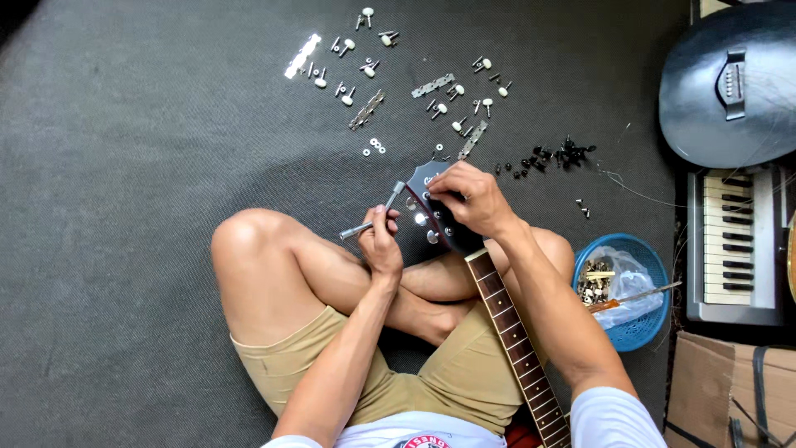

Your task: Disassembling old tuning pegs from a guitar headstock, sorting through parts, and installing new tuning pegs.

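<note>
A guitar's dark headstock (427, 217) rests over my crossed legs, its fretted neck (516, 340) running down to the lower right. My left hand (380, 242) grips a silver T-shaped socket wrench (375, 215), whose socket end meets the headstock's left edge near shiny bushings. My right hand (470, 199) presses on the top of the headstock, fingers pinched on something small that I cannot make out.
Tuning pegs, metal plates and washers (375, 75) lie scattered on the grey carpet ahead, with black screws (547, 156) to the right. A blue basket (623, 292) with a plastic bag and parts sits right. A black guitar body (730, 83), keyboard (734, 245) and cardboard box (730, 390) line the right edge.
</note>
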